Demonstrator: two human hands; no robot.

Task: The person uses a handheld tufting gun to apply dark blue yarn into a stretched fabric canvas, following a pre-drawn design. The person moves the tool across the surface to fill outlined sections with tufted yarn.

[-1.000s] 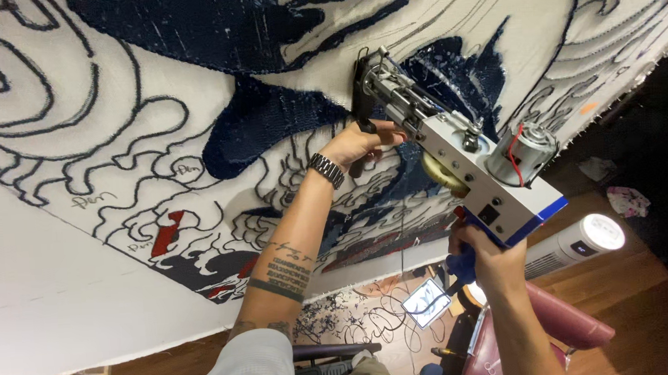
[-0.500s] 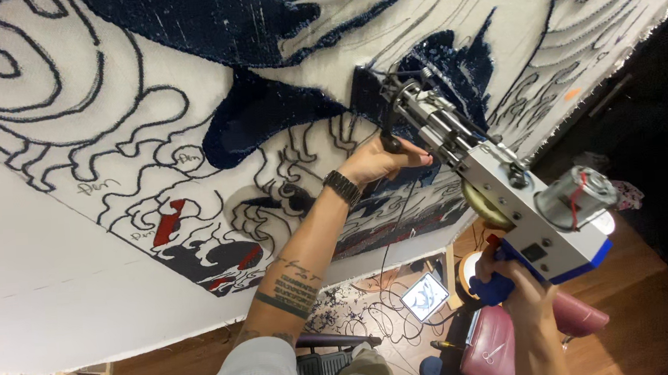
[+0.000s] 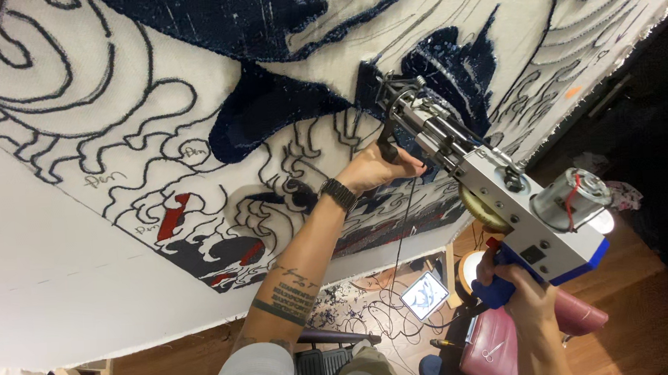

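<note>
Since the earlier head-view frames the tufting gun [image 3: 497, 193] has swung so that its motor end sits lower and further right in the picture, while its nose has stayed against the stretched cloth [image 3: 113, 108]; the left hand [image 3: 379, 169] has kept its place on the front grip and the right hand [image 3: 522, 299] has dropped toward the bottom edge. In the head view now, the gun's long axis runs on a diagonal from the needle end at upper left, pressed to the cloth beside a dark blue tufted patch [image 3: 268, 114], down to the grey motor [image 3: 578, 196] and blue rear handle [image 3: 502, 289] at lower right. The left hand is closed around the black front handle, just under the barrel and nearest the cloth; the right hand is wrapped round the blue handle, well back from the work. So the cloth lies ahead of the left hand, up and to the left along the gun's own line. A dark strand [image 3: 406, 229] hangs from the gun toward the floor. The needle tip itself is hidden against the dark pile, and I cannot make out whether it is through the cloth. The right hand's fingers are partly cut off by the handle, and the wooden floor [image 3: 643, 307] below is cluttered: a pink seat [image 3: 506, 347] and a small lit screen [image 3: 424, 294] show, the rest is hard to read.
</note>
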